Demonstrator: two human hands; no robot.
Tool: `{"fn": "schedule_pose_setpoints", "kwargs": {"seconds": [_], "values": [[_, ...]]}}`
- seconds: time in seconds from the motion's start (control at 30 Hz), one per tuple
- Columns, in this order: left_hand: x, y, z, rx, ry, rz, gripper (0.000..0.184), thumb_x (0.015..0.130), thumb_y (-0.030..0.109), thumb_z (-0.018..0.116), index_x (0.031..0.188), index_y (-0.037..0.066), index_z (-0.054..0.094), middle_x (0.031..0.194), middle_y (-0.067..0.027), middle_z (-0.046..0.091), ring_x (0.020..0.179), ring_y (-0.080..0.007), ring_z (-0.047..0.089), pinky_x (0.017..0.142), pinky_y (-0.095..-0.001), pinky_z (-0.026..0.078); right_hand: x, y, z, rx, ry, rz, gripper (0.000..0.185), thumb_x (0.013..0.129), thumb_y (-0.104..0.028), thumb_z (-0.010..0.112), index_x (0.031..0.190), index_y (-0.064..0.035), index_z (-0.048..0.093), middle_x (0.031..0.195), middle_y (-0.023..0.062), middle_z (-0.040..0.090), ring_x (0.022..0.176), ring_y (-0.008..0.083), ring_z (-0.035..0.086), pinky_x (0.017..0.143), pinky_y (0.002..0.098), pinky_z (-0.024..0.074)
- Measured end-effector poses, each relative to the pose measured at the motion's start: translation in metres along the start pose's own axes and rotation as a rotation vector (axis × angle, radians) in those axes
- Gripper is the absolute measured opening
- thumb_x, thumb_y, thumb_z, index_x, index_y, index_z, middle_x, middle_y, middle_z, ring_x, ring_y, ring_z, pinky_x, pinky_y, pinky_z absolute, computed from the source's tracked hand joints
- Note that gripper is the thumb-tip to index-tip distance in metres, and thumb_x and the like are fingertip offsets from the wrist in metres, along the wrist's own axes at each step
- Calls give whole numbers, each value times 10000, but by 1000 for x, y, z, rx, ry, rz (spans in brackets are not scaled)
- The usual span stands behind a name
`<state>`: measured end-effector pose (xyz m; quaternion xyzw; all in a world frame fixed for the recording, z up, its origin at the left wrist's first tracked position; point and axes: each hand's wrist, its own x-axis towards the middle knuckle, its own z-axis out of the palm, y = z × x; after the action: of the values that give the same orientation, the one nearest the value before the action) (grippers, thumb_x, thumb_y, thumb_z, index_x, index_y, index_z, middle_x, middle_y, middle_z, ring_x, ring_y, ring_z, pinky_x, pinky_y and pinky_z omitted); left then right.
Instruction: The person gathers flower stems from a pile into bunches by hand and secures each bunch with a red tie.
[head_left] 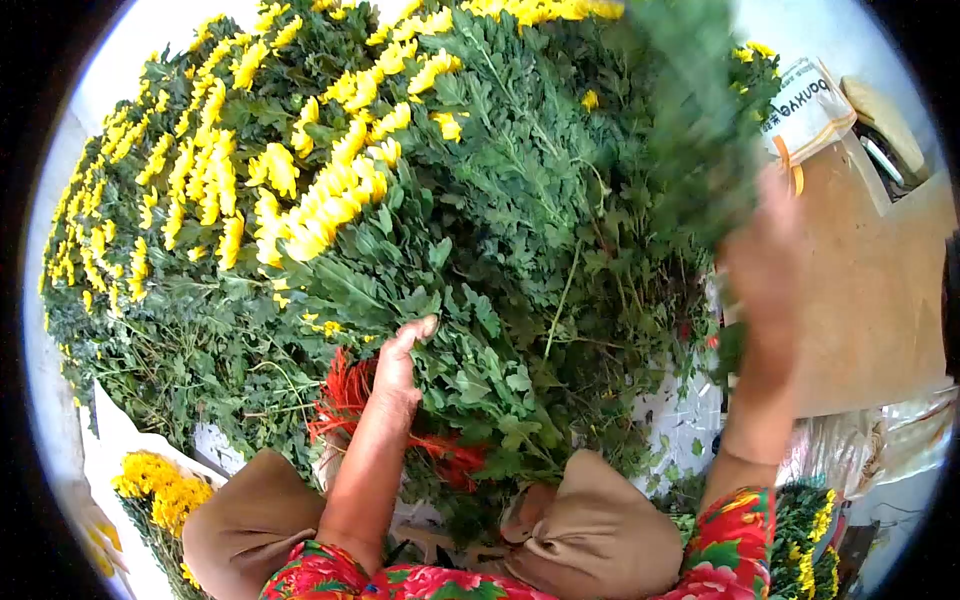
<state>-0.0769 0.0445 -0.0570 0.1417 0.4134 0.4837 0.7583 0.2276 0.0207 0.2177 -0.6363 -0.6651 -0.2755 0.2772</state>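
My left hand [405, 350] is closed around a bunch of yellow chrysanthemums [470, 370], its thumb lying over the leaves and its other fingers hidden underneath. Yellow heads [335, 205] lie toward the upper left of this bunch. Over on the right, my right hand [765, 250] is smeared by motion. A leafy green chrysanthemum stem [695, 120], equally blurred, extends up from it and appears to be in its grip; its flower end is out of view. Red string [345, 390] hangs in a tangle beside my left wrist.
A large heap of yellow chrysanthemums [210, 160] fills the left and back. Cardboard [870, 290] lies at the right, with a printed white bag [810, 110] behind it. More yellow flowers [165, 490] stand at lower left. Clear plastic wrap [850, 445] lies below the cardboard.
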Motion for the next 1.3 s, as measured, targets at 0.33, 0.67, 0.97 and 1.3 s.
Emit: {"fn": "schedule_pose_setpoints", "kwargs": {"seconds": [0.33,0.67,0.97,1.3], "values": [[10,-14,-8,-53,-48,-49,242,807,234,693,956,46,665,1033,-44,670,1002,-196,603,959,-380,457,-188,-51,207,184,-654,291,766,740,-28,717,1365,75,286,1134,262,555,986,449,576,794,492,498],[15,-16,-10,-46,-67,-101,183,792,236,708,905,100,662,946,-12,659,901,-192,622,855,-402,512,-127,-66,170,333,-463,259,1173,694,-344,832,1490,37,60,1406,294,362,1267,444,397,1079,499,307],[8,-13,-3,37,-52,-53,274,858,255,669,1039,49,677,1065,-38,673,1011,-194,613,927,-394,482,-126,-59,164,446,-261,244,738,788,18,643,1461,-115,373,1302,269,531,1209,478,490,1018,443,416],[-2,-25,23,31,-179,57,408,877,191,671,1243,42,568,1206,-51,611,1092,-170,557,975,-334,427,-156,-144,85,535,-543,147,690,786,-30,657,1427,-35,401,1167,302,535,914,454,604,762,438,529]]}}
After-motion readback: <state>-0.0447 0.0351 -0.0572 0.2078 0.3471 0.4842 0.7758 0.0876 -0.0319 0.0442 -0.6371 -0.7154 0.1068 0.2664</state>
